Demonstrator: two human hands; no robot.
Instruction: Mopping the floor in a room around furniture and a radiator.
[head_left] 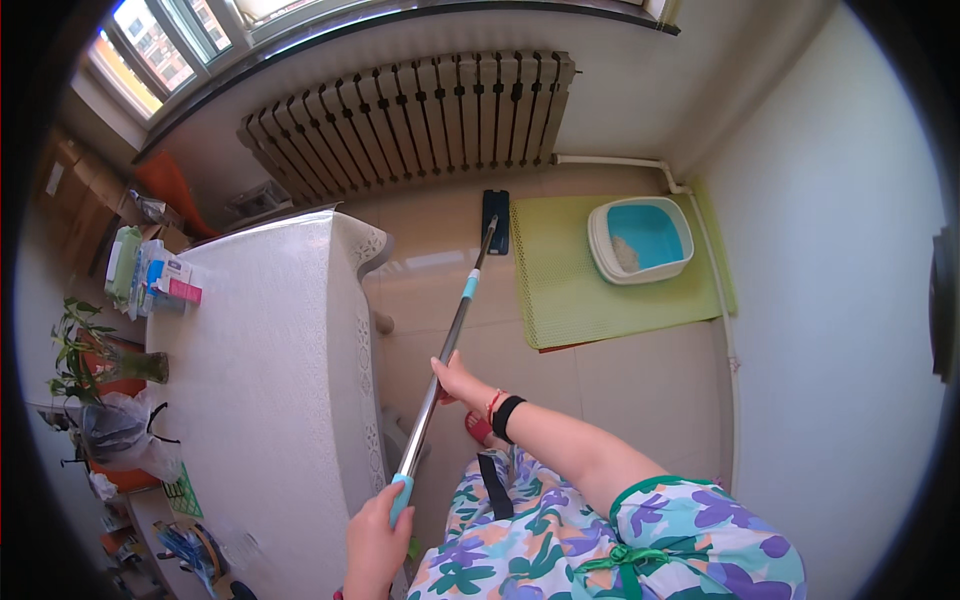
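Observation:
A flat mop with a silver pole [455, 333] and light-blue grips slants away from me across the tiled floor. Around the blue grip at its top end, my left hand [378, 541] is closed. Farther down the pole, my right hand [458, 381] wraps round the bare metal. The dark mop head [496, 222] lies flat on the floor below the radiator, right beside the left edge of a green mat [560, 290]. On that mat stands a white and blue litter box [640, 240] with pale litter in one corner.
A radiator [410, 120] lines the far wall under the window. At left stands a table with a white lace cloth [250, 370], holding a plant [90, 340], wipes [123, 265] and a plastic bag [125, 430]. A white pipe [715, 290] runs along the right wall.

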